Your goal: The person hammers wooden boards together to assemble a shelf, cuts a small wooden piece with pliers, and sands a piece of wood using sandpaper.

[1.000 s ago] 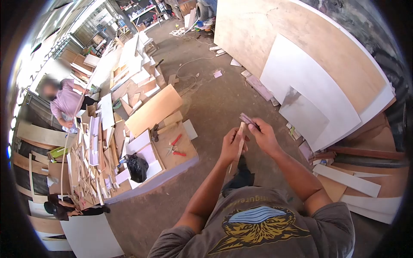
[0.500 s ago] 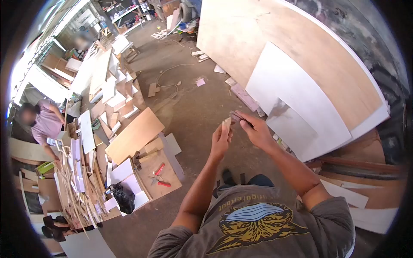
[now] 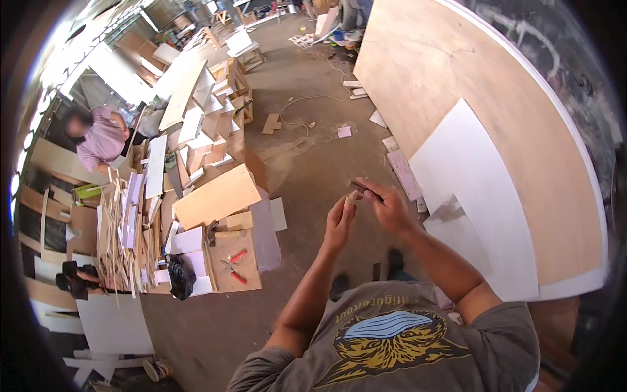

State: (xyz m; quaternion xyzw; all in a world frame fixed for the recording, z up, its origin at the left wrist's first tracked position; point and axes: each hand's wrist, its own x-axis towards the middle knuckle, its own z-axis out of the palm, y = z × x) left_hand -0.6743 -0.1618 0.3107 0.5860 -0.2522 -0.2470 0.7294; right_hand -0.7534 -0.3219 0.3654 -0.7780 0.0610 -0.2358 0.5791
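Observation:
My left hand [image 3: 338,223] is closed around a small pale piece of wood [image 3: 353,196], whose tip sticks up past the fingers. My right hand [image 3: 388,208] grips a small dark, flat piece [image 3: 367,189], too small to name exactly. Both hands are held close together in front of my chest, over the floor. The dark piece lies right by the wood's upper end; whether they touch I cannot tell.
At left, a workbench [image 3: 247,277] bears a hammer [image 3: 211,233], red-handled pliers [image 3: 236,266], a black plastic bag [image 3: 181,277], boards and thin wood strips [image 3: 117,228]. Large panels [image 3: 509,130] lean on the right. Another person [image 3: 103,138] stands behind the bench.
My view has turned, so the large panels sit farther right. My two hands have come closer together, bringing the dark piece up to the pale wood.

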